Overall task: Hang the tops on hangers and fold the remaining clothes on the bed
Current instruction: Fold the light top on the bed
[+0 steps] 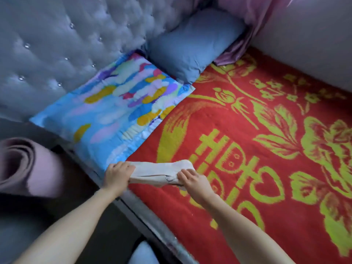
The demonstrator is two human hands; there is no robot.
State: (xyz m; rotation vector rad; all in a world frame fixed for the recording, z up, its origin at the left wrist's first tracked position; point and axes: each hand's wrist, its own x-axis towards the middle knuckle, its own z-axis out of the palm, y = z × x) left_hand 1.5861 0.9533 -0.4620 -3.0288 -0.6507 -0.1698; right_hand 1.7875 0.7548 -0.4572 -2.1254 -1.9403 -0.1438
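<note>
A small white garment (162,171) with a dark printed mark, looking like a sock, is stretched between both hands just above the bed's near left edge. My left hand (117,176) grips its left end with curled fingers. My right hand (192,179) pinches its right end near the mark. Below it lies the bed's red blanket (266,159) with a yellow-green floral pattern. No hangers or tops are in view.
A multicoloured blue pillow (114,111) and a plain blue pillow (192,46) lie against the grey tufted headboard (66,35). A rolled pink mat (24,166) stands left of the bed. A pink curtain (253,25) hangs at the back right.
</note>
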